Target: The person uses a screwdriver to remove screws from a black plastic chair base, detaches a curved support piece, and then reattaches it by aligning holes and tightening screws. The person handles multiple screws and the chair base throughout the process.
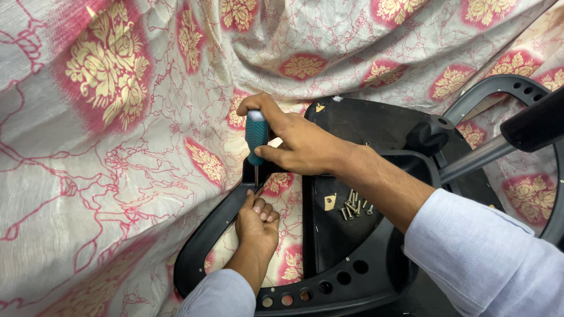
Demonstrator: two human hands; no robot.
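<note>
Now driving a screw: right hand wraps teal screwdriver, tip down on black chair armrest over floral cloth; left hand pinches at tip, steadying. Next likely needs straight downward pressure w/ turns

Spread across nearly the whole view: a pale, off-white cloth printed with red patches, each bearing a golden yellow flower cluster, and threaded with thin red vine lines. Rumpled throughout, with soft folds running diagonally from upper left and bunching at top centre. Thin, slightly sheer weave, grainy at the left edge. Lit evenly and softly, with only faint shadows in the creases and no hard glare. Same cloth at far right, visible through gaps in dark furniture. No wall, window or bare floor in view; surface under the cloth hidden.
</note>
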